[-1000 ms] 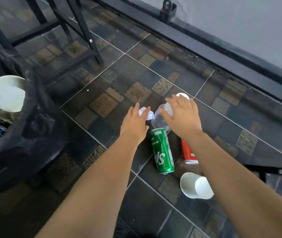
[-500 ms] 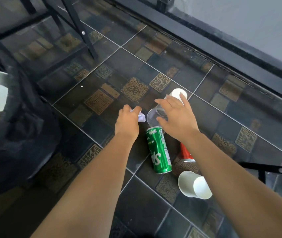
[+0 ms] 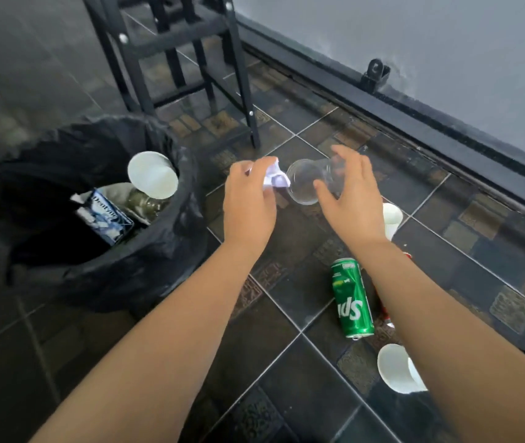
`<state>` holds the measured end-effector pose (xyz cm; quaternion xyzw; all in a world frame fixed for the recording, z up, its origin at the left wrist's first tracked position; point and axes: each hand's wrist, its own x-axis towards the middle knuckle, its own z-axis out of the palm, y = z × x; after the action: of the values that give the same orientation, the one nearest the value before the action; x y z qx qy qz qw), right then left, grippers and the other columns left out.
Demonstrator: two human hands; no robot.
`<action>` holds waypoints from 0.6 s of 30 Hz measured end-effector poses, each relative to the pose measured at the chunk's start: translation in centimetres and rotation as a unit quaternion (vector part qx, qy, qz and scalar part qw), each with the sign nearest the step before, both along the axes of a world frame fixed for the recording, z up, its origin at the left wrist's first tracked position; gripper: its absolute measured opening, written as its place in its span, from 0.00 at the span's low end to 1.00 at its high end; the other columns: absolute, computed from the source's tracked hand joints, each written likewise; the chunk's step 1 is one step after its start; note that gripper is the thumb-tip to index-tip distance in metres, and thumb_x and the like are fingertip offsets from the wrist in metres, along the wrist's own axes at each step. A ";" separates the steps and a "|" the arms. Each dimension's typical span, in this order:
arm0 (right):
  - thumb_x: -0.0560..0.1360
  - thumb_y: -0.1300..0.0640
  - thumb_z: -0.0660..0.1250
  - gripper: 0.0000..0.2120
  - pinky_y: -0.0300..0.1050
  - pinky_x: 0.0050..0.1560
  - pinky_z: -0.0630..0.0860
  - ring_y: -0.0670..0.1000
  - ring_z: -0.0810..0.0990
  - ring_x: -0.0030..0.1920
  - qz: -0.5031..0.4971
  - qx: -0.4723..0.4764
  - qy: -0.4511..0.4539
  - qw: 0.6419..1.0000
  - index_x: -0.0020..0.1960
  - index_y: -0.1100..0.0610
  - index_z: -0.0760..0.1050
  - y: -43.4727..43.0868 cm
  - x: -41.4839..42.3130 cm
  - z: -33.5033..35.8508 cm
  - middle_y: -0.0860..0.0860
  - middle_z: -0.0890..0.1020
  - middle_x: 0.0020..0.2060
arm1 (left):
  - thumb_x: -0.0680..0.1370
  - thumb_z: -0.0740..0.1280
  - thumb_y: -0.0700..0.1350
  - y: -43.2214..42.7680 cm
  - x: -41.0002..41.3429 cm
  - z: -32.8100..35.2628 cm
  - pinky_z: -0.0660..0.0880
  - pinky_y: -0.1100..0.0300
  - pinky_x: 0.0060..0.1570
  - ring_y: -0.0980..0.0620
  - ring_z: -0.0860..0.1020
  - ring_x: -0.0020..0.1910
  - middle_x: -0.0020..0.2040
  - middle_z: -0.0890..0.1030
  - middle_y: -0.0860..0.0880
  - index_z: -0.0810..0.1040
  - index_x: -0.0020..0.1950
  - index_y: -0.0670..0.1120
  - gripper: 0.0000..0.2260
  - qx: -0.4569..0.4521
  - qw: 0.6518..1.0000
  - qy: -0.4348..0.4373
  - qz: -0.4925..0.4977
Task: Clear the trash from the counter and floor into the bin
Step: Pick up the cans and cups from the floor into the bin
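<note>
Count: one bin (image 3: 171,251) with a black liner, holding one white cup (image 3: 152,175), one blue packet (image 3: 104,219) and one bottle (image 3: 146,203). On the floor lie one green can (image 3: 352,298) and two floor cups (image 3: 392,215) (image 3: 394,372). Both arms reach forward, just right of the bin. The left hand (image 3: 248,203) has its grip curled round one paper wad (image 3: 274,177). The right hand (image 3: 347,199) holds one clear cup (image 3: 307,182) in its grip, rim touching the wad.

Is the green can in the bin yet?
No, the green can lies on its side on the floor, outside the bin.
</note>
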<state>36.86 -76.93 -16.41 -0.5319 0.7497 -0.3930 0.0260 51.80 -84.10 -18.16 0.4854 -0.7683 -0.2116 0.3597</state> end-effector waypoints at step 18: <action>0.74 0.53 0.71 0.23 0.38 0.47 0.70 0.45 0.72 0.54 0.200 -0.088 -0.042 0.975 0.64 0.57 0.67 -10.1 17.3 6.9 0.53 0.66 0.64 | 0.77 0.61 0.33 -2.1 20.9 6.8 0.65 0.54 0.45 0.43 0.70 0.62 0.65 0.71 0.43 0.75 0.68 0.49 0.22 -0.011 0.957 -0.130 0.260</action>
<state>54.13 -87.01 -9.48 -0.6545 0.5888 -0.4659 0.0891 72.71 -86.24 -11.31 0.6877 -0.6579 -0.0370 0.3048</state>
